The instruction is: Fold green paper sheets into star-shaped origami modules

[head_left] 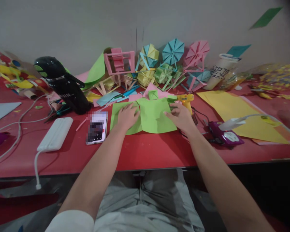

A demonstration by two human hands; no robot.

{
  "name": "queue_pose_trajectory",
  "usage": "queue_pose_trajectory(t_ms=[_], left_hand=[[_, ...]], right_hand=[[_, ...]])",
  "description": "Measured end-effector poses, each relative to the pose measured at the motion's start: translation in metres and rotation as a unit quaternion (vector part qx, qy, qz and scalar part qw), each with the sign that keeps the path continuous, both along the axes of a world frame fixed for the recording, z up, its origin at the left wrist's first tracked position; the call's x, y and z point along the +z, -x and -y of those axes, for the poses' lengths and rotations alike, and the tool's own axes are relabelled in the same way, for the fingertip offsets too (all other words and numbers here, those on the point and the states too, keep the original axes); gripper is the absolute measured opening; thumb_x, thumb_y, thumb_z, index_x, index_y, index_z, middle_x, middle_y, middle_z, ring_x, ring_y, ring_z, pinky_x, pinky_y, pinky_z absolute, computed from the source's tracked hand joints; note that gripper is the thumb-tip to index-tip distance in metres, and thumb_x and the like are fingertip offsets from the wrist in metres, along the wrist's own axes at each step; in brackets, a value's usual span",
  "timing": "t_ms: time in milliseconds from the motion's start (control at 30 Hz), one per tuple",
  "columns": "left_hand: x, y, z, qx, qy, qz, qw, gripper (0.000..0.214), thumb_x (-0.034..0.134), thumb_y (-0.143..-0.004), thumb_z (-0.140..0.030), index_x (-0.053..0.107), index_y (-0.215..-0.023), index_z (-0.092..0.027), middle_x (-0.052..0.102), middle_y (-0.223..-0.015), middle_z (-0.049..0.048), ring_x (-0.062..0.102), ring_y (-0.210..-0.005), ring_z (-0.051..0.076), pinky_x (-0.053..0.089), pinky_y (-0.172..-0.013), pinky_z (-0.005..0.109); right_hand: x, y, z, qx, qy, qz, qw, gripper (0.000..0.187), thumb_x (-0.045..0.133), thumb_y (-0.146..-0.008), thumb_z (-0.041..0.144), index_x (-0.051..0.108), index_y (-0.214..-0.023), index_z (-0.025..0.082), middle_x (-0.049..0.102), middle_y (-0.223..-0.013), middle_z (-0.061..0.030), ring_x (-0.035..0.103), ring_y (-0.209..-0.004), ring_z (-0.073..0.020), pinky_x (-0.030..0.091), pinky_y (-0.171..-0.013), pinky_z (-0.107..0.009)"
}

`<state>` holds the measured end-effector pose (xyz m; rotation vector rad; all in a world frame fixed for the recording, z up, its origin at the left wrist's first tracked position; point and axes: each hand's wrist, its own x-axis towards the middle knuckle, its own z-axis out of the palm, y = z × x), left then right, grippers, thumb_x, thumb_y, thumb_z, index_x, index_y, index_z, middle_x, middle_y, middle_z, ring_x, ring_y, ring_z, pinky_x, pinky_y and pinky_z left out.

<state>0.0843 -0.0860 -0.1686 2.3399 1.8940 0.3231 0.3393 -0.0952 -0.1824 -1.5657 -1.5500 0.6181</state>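
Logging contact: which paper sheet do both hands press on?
The light green sheet under left hand and right hand; the yellow sheet beside it lies untouched.

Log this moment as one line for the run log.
left hand: flat on green paper | right hand: on paper's right edge | near: phone, glue gun | surface: red table

Two hands (pixel 128 116) (pixel 181 118), one phone (pixel 97 127), one power bank (pixel 55 134)
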Motion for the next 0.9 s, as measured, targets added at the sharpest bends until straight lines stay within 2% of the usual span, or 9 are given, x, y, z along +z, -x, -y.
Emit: queue_pose_trajectory(t_ms=[67,133,267,433,567,900], left_hand=[[0.0017,-0.0012,0.0007,0.005,-0.015,-0.008,1.000,0.049,0.035,-0.102,-0.039,0.065,-0.137,-0.023,0.051,-0.158,0.0076,0.049,-0.142,0.030,0.035,-0.120,0.052],[0.0025,-0.0024,0.0022,0.008,-0.003,-0.006,1.000,0.051,0.032,-0.102,-0.037,0.061,-0.141,-0.024,0.051,-0.157,0.0073,0.048,-0.143,0.030,0.036,-0.120,0.053],[0.0011,-0.0029,0.0041,0.004,0.046,0.001,0.999,0.056,0.028,-0.103,-0.037,0.046,-0.154,-0.022,0.036,-0.167,0.0072,0.034,-0.154,0.026,0.025,-0.126,0.052],[-0.0006,-0.0011,0.0024,-0.002,0.067,0.007,0.998,0.059,0.025,-0.104,-0.038,0.038,-0.158,-0.018,0.027,-0.170,0.0090,0.025,-0.158,0.027,0.017,-0.129,0.054],[-0.0013,-0.0005,0.0018,-0.002,0.069,0.009,0.998,0.057,0.026,-0.104,-0.039,0.038,-0.157,-0.022,0.026,-0.171,0.0078,0.024,-0.158,0.026,0.015,-0.129,0.054],[-0.0026,-0.0004,0.0031,-0.003,0.056,0.010,0.998,0.057,0.027,-0.104,-0.039,0.040,-0.156,-0.021,0.028,-0.170,0.0088,0.025,-0.158,0.026,0.017,-0.129,0.053]], right_hand=[[-0.0005,0.0010,-0.0003,0.014,0.007,-0.030,0.999,0.057,0.078,-0.070,0.044,0.063,-0.117,0.016,0.062,-0.071,-0.0005,0.063,-0.068,-0.0197,0.054,-0.073,-0.037],[-0.0003,0.0023,0.0000,0.020,0.016,-0.045,0.999,0.059,0.079,-0.069,0.042,0.062,-0.119,0.015,0.062,-0.072,-0.0009,0.063,-0.068,-0.0194,0.054,-0.071,-0.036],[-0.0006,0.0021,0.0002,0.029,0.028,-0.032,0.999,0.063,0.079,-0.070,0.043,0.062,-0.123,0.014,0.064,-0.070,-0.0015,0.061,-0.064,-0.0187,0.051,-0.064,-0.035],[-0.0039,0.0001,-0.0010,0.037,0.027,0.020,0.999,0.056,0.075,-0.072,0.034,0.064,-0.124,0.015,0.056,-0.061,0.0034,0.055,-0.058,-0.0169,0.048,-0.062,-0.034],[-0.0045,0.0016,0.0003,0.041,0.031,0.031,0.998,0.054,0.070,-0.074,0.029,0.062,-0.126,0.013,0.055,-0.060,0.0039,0.053,-0.056,-0.0161,0.045,-0.060,-0.032],[-0.0026,0.0000,0.0034,0.056,0.032,0.049,0.997,0.049,0.067,-0.076,0.028,0.064,-0.123,0.014,0.050,-0.059,0.0050,0.047,-0.053,-0.0145,0.041,-0.056,-0.030]])
